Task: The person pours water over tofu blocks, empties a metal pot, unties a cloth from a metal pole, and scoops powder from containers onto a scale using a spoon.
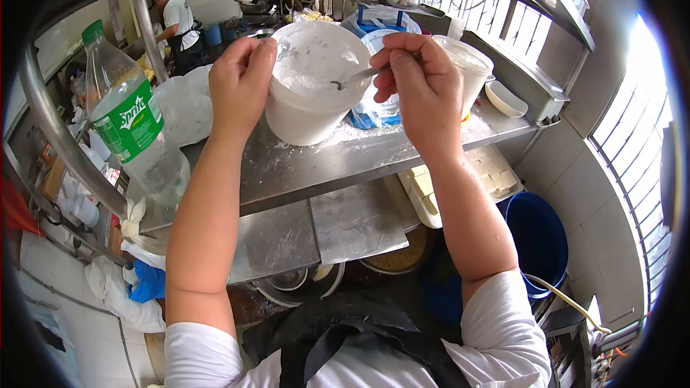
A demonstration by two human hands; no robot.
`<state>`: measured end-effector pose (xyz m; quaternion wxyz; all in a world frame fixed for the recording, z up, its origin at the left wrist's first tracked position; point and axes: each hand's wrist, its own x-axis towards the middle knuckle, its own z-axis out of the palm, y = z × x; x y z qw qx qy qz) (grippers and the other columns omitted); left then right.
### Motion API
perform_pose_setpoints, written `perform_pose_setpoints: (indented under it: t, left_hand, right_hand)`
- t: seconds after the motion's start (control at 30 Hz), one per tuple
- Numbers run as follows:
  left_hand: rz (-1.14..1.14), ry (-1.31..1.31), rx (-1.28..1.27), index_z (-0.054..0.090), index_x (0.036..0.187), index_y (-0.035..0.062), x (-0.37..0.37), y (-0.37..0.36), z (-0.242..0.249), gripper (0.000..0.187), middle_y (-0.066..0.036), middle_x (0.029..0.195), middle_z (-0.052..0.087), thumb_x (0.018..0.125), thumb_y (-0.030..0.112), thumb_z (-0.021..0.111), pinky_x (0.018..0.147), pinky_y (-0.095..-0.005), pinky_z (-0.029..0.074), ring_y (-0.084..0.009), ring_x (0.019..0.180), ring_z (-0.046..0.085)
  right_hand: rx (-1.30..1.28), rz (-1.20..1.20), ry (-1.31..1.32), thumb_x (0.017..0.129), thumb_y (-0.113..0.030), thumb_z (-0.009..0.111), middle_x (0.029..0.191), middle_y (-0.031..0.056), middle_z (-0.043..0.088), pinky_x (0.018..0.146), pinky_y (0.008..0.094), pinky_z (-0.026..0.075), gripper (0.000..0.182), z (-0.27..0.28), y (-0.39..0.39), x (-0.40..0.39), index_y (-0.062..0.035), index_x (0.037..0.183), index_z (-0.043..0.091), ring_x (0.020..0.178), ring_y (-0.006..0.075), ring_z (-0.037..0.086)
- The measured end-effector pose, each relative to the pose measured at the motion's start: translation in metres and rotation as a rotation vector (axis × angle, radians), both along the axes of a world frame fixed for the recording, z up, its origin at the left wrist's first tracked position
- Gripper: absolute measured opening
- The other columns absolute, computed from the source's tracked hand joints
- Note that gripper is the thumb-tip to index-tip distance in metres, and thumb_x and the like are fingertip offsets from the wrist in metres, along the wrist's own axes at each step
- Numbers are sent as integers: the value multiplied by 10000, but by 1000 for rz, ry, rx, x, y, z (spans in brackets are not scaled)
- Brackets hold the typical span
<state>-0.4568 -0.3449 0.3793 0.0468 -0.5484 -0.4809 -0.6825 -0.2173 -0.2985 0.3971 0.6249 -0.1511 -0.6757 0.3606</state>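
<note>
A white tub [305, 118] with white powder inside stands tilted on the metal shelf [323, 169]. My left hand [244, 82] grips its rim on the left side. In my right hand [425, 90] is the handle of a metal spoon [359, 75], pinched between thumb and fingers, its end over the tub's opening. White powder is scattered on the shelf around the tub's base. Just behind my right hand is a second white tub [467, 68].
A green-labelled plastic bottle [133, 118] stands at the left, beside a metal post. A white bowl [505, 99] is at the right end of the shelf. Lower right is a blue bin [535, 237]. Another person [180, 25] stands at the back left.
</note>
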Motion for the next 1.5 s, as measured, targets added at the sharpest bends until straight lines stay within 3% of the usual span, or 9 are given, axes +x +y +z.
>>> perform_pose_setpoints:
  t: [0.17,0.23,0.37,0.6,0.77,0.83,1.17,1.33,1.5]
  left_hand:
    - [-2,-16,-22,671,875,10,1,-2,1,264,63,742,552,1013,235,654,600,-227,341,-29,690,439]
    - [-20,-35,59,612,767,7,0,2,1,322,34,621,516,979,238,685,547,-267,346,-51,600,428]
    - [4,-43,-10,668,858,21,-2,1,0,285,70,707,538,1010,261,654,546,-234,306,-23,633,420]
    - [-6,-65,32,672,851,36,-4,4,-2,290,74,645,498,1003,283,658,482,-243,269,-25,547,395]
    - [-10,-77,22,670,848,42,-2,4,-1,288,75,637,490,1002,285,658,477,-243,263,-23,542,390]
    - [-27,-112,23,638,790,2,-2,2,1,311,34,640,551,971,250,687,541,-266,354,-51,591,443]
    - [-16,-125,18,633,790,8,-3,3,1,311,35,644,550,971,256,687,529,-267,355,-53,574,448]
    - [-11,-148,-65,674,870,20,1,-2,2,280,58,701,531,998,269,651,545,-241,311,-35,630,421]
    - [-18,-126,-26,669,882,3,-5,4,-1,283,34,764,576,998,261,648,627,-238,363,-53,703,463]
  right_hand:
    - [-125,159,219,990,-35,533,940,140,711,612,300,595,192,-8,17,0,72,1115,633,733,156,674]
    - [-172,209,333,984,-20,537,952,156,708,608,308,600,177,-9,21,2,61,1118,619,722,170,669]
    - [-198,277,409,987,-6,534,961,161,710,650,311,598,163,-11,25,8,54,1116,612,723,178,667]
    - [-54,88,251,996,-17,531,995,175,715,670,315,600,190,-22,20,14,72,1152,593,760,181,674]
    - [-153,184,368,997,-24,533,1006,186,713,676,327,606,207,-21,20,12,89,1165,576,774,187,675]
    - [-182,205,384,997,-22,530,1006,187,710,676,329,606,206,-22,19,12,88,1166,574,780,190,674]
    - [-350,371,476,986,-3,538,1023,190,689,710,344,599,185,-3,24,14,55,1158,573,794,215,670]
    - [-217,498,555,985,-4,518,1012,222,689,772,364,633,183,35,62,30,90,1127,585,819,267,701]
    - [45,212,549,990,-5,516,955,214,674,741,385,643,178,85,92,49,93,1122,585,782,283,699]
